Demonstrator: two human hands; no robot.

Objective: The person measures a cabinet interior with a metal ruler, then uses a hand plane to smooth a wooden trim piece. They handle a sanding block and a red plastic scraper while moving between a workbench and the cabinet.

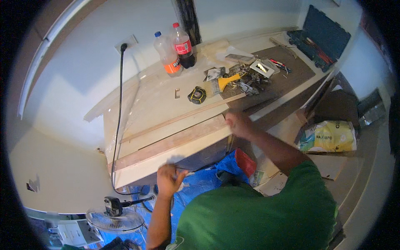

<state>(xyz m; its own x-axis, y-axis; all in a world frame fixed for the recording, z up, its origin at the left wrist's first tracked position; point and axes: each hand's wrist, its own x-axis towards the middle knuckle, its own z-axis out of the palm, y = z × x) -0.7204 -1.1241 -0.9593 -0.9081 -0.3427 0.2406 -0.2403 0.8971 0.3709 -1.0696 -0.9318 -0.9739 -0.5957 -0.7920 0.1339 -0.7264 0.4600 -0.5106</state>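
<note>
Right hand (238, 124) curls at the right end of a broad pinkish wooden strip (173, 144), its fingers bent in, though I cannot tell whether they grip the wood; the left hand (168, 180) is just off the table's front edge, loosely bent with the thumb standing apart, and whether anything is in it I cannot tell. Beneath the strip spreads the pale table (152, 102), the strip lying along its near side. Below, a blue sheet (189, 188) covers the floor, with a standing fan (116, 219) at the lower left. At the table's far right corner sits an open dark toolbox (327, 31); two plastic bottles, one with an orange label (171, 66) and one with a red label (183, 46), stand side by side near the wall. Nearer lie a yellow-handled scraper (229, 81), a round tape measure (197, 95) and, smallest, a C-shaped piece (177, 93).
</note>
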